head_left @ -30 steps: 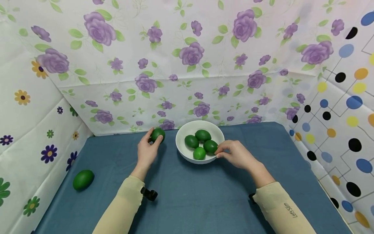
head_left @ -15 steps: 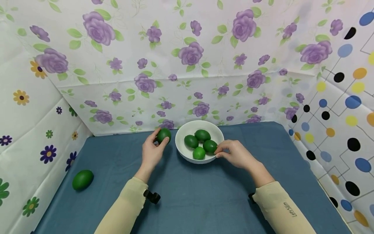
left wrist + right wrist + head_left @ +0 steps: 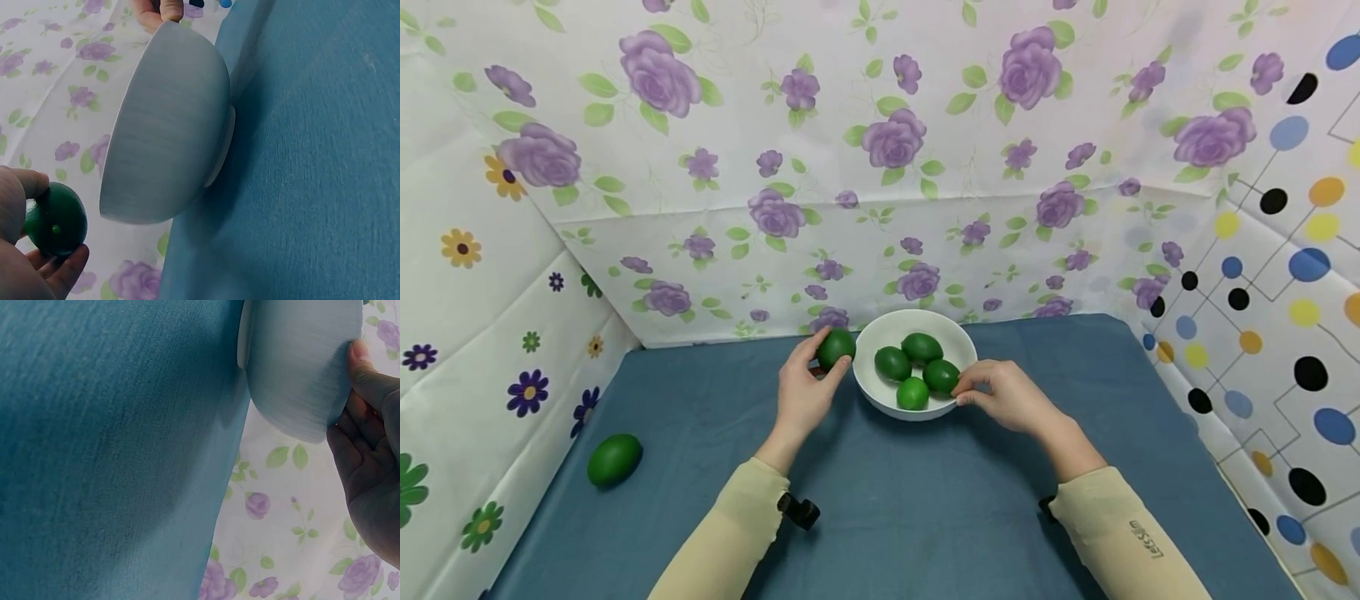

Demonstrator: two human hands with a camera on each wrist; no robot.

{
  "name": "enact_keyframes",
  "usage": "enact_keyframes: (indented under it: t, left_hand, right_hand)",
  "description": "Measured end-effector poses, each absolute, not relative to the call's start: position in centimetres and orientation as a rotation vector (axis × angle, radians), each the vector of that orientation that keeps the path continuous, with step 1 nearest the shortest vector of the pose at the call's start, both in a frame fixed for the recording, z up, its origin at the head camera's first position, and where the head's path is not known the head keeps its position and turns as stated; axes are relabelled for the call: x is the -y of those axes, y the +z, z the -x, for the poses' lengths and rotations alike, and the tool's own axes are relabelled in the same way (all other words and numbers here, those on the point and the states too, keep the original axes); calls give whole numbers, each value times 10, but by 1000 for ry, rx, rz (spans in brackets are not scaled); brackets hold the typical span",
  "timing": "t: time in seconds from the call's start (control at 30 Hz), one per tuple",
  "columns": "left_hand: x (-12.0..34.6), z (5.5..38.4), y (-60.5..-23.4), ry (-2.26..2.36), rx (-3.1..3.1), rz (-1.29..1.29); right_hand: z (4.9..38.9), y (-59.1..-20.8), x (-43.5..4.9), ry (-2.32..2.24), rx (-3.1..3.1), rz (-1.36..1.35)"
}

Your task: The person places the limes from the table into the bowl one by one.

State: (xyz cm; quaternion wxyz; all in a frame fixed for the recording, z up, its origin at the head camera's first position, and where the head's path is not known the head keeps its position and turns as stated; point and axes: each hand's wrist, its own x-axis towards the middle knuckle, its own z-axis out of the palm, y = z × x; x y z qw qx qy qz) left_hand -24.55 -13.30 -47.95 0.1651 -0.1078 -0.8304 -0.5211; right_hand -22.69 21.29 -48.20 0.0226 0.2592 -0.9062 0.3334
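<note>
A dark green lime (image 3: 836, 349) is held between the thumb and fingers of my left hand (image 3: 806, 390), just left of the white bowl (image 3: 867, 379). In the left wrist view, that lime (image 3: 57, 220) hangs off the table, a small gap away from the bowl's rim (image 3: 165, 125). Several limes (image 3: 921, 348) lie inside the bowl, one of them a lighter green (image 3: 913, 393). My right hand (image 3: 1011, 395) pinches the bowl's right rim, its thumb outside on the wall (image 3: 300, 369) in the right wrist view. The fingertips inside the rim are partly hidden there.
Another lime (image 3: 614, 460) lies alone on the blue tablecloth (image 3: 910, 508), far to the left. A floral curtain (image 3: 820, 167) stands close behind the bowl. Patterned sheets border the left (image 3: 467, 308) and right (image 3: 1277, 325) sides.
My left hand has carried its lime rightward, from well beside the bowl to close by its left rim. The right hand and the bowl have stayed in place.
</note>
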Motion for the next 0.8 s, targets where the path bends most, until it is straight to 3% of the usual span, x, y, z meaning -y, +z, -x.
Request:
enact_keyframes:
  t: [0.8]
  left_hand:
    - [97,236,-475,-1321,2459,650]
  right_hand:
    - [227,-481,-212,1032,2803,-815]
